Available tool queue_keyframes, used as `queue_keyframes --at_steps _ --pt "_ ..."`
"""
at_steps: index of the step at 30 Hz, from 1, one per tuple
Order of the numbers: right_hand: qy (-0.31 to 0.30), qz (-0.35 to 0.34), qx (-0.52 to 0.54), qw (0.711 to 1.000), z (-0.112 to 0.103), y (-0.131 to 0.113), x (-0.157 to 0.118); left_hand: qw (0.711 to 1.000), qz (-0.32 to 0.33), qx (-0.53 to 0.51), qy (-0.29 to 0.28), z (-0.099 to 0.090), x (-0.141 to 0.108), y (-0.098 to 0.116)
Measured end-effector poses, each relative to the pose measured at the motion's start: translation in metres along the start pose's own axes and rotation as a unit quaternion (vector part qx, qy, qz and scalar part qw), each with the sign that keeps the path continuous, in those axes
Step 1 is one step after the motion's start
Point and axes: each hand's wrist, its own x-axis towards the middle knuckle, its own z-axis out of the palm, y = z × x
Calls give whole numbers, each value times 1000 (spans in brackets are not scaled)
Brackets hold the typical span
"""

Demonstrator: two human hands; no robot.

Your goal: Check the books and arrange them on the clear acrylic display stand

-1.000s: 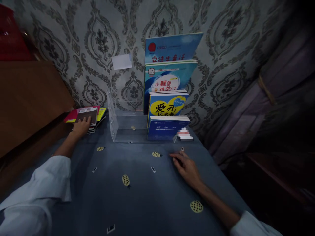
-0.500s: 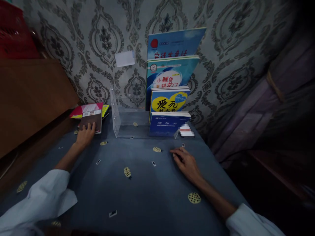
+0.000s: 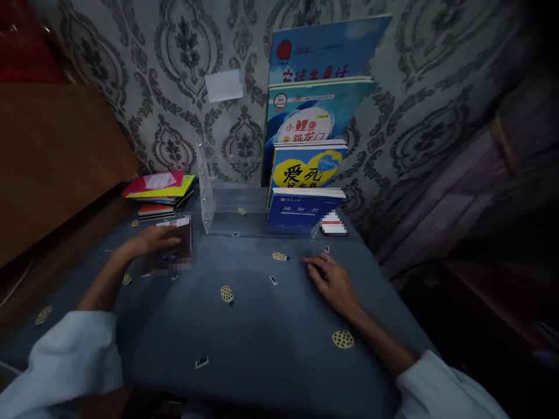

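Note:
My left hand (image 3: 154, 240) is on a small brown book (image 3: 186, 241), in front of the stack of books and booklets (image 3: 163, 192). Its fingers stretch across the book's upper part, and the thumb is hidden. Part of the book's cover is blurred out. On the right side of the table, my right hand (image 3: 334, 282) rests with loosely bent fingers, the thumb apart from the index finger and nothing held. Beyond it stands a clear acrylic rack (image 3: 207, 189), with a blue booklet (image 3: 301, 214) in front of several taller books.
Behind the table is a patterned wall (image 3: 183, 52) with a white paper (image 3: 224, 85) on it. A brown wooden panel (image 3: 56, 157) bounds the left side. A small white item (image 3: 334, 224), partly blurred out, lies beside the rack. A tied curtain (image 3: 480, 169) hangs on the right.
My left hand has brought the brown book off the stack, toward me and slightly right. The pink and yellow booklets on the stack are now uncovered. My right hand stays in place.

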Motion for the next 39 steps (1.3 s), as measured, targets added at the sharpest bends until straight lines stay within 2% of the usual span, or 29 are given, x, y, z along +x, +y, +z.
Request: queue_keyframes --at_steps 2,6,9,13,19,28,34,39 --pt "-2 -2 -1 1000 0 -1 0 997 -46 19 54 7 21 -6" --pt "-5 -10 3 1000 -1 -1 0 991 -89 32 96 35 40 -11" --pt "-3 -12 1 1000 0 0 -1 990 -85 35 105 49 38 -15" --pt "-4 -13 -11 1000 1 1 -1 990 -68 34 116 57 31 -18" --pt "3 -38 -7 999 1 1 -2 988 -48 28 143 72 16 -9" --pt "1 -46 -3 999 1 -1 -4 979 14 -33 201 91 -24 35" --pt "7 -58 -1 998 2 -1 -5 974 43 -101 199 92 -44 77" --pt "7 -66 0 998 3 -4 -6 962 56 -171 207 95 -46 117"
